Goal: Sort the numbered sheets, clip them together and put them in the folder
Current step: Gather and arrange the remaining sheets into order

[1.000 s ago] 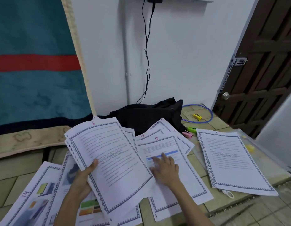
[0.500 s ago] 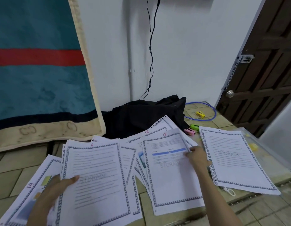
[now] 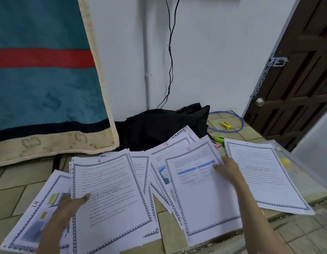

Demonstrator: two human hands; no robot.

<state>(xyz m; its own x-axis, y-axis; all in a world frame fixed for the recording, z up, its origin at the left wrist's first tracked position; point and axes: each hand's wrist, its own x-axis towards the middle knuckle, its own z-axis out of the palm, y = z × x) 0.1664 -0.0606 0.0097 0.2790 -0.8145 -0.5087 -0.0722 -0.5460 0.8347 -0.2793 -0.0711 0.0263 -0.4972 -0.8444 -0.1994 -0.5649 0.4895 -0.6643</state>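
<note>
Numbered white sheets with patterned borders lie spread over the tiled floor. My left hand (image 3: 70, 204) grips a small stack topped by sheet 6 (image 3: 111, 195), thumb on its face. My right hand (image 3: 227, 170) pinches the right edge of a sheet with blue bars (image 3: 199, 195), which overlaps sheet 15 (image 3: 162, 154). Sheet 14 (image 3: 34, 213) lies at the far left under the stack. Sheet 1 (image 3: 265, 175) rests to the right on a clear plastic folder (image 3: 302, 173). Green (image 3: 219, 138) and pink (image 3: 216, 145) clips lie behind the sheets.
A black bag (image 3: 159, 127) sits against the white wall behind the papers, with a cable hanging above it. A teal blanket (image 3: 45, 79) hangs at left. A blue cord loop (image 3: 237, 121) with a yellow object (image 3: 226, 125) lies near the brown door (image 3: 302, 74).
The stack with sheet 6 has been lowered flat to the left. My right hand slid from the middle of the blue-barred sheet to its right edge and took hold there.
</note>
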